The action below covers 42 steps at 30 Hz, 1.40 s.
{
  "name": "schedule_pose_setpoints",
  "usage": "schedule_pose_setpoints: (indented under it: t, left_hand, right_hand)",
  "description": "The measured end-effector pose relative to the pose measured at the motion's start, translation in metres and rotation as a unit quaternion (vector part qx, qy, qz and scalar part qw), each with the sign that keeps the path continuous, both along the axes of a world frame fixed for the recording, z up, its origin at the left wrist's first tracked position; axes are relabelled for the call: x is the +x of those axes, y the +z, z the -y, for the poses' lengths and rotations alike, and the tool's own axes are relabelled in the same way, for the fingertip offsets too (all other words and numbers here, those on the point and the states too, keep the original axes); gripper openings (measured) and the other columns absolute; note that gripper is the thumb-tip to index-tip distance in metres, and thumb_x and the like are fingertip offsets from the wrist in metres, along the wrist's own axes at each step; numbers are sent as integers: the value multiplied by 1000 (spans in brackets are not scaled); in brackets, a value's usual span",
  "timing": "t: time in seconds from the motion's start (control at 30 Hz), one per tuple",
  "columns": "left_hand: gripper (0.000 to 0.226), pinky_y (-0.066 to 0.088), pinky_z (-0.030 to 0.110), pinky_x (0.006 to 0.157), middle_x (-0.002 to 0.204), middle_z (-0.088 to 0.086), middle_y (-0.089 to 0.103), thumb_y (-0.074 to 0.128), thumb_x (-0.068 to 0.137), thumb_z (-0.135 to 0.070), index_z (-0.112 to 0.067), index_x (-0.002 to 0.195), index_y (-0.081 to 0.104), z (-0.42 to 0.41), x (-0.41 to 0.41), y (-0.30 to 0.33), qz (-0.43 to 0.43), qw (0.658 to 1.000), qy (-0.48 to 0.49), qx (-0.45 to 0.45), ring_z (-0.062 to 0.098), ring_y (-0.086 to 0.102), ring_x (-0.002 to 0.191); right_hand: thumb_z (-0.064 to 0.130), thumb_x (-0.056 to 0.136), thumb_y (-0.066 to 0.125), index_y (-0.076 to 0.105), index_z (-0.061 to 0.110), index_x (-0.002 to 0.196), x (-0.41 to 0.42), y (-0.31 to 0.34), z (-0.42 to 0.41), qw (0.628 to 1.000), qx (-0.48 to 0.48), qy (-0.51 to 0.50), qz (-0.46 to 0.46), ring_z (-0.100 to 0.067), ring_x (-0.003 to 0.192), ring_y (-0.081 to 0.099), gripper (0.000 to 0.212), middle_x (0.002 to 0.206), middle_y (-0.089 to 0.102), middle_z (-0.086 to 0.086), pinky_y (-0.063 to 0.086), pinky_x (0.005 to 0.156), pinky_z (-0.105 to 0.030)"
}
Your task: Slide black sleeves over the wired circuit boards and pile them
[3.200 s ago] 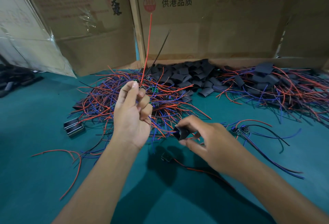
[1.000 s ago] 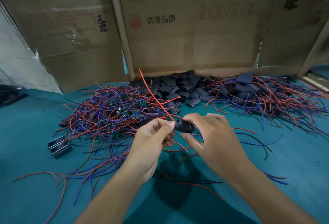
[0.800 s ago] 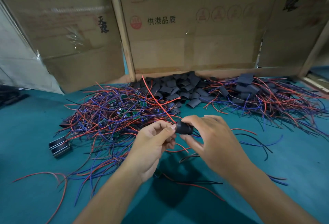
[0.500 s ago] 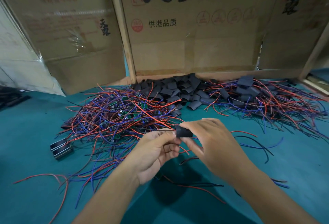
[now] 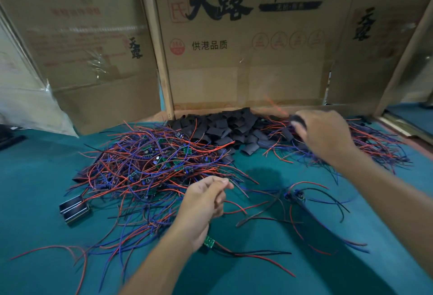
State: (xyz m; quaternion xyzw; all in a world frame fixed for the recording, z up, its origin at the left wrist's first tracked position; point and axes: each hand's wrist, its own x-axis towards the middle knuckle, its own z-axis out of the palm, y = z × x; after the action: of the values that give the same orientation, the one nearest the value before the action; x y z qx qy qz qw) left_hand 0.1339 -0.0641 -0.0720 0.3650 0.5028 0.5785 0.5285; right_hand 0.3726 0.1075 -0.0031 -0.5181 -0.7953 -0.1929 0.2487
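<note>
My right hand (image 5: pixel 325 137) reaches out over the pile of sleeved boards (image 5: pixel 379 144) at the back right. It grips a sleeved circuit board (image 5: pixel 298 120), which is blurred, and red wires trail up from it. My left hand (image 5: pixel 206 198) hovers at the near edge of the tangle of unsleeved boards with red and blue wires (image 5: pixel 152 161). Its fingers are loosely curled and nothing shows in them. Loose black sleeves (image 5: pixel 225 128) are heaped at the back middle.
A loose wired board (image 5: pixel 296 195) lies on the green mat (image 5: pixel 35 177) to the right of my left hand. Another green board (image 5: pixel 209 241) lies under my left wrist. Black metal clips (image 5: pixel 75 209) sit at the left. Cardboard boxes (image 5: pixel 246 60) wall off the back.
The two hands were together at the middle on one sleeve and board. My right hand has since carried the sleeved board to the back right, and my left hand has let go.
</note>
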Motion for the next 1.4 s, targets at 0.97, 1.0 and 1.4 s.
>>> schedule_pose_setpoints:
  t: [0.97, 1.0, 1.4]
  left_hand:
    - [20, 45, 39, 49, 62, -4, 57, 49, 100, -33, -20, 92, 62, 2, -26, -15, -656, 723, 64, 209, 19, 56, 55]
    - [21, 45, 39, 49, 62, -4, 57, 48, 100, -34, -20, 92, 62, 1, -26, -16, -657, 722, 63, 208, 19, 56, 55]
    - [18, 44, 35, 46, 62, -5, 58, 54, 96, -37, -22, 104, 61, -2, -26, -17, -628, 743, 92, 212, 19, 59, 55]
  right_hand:
    - [62, 81, 61, 45, 16, 98, -98, -62, -103, 942, -332, -18, 35, -31, 93, 55, 52, 107, 59, -11, 46, 73, -39]
    - [59, 83, 60, 45, 17, 95, -100, -63, -104, 947, -319, -9, 45, -31, 91, 55, 46, 105, 59, -12, 48, 74, -40]
    - [25, 96, 44, 58, 20, 85, -104, -38, -4, 979, -134, -24, -154, -28, 70, 57, 19, 83, 67, -4, 39, 65, -35]
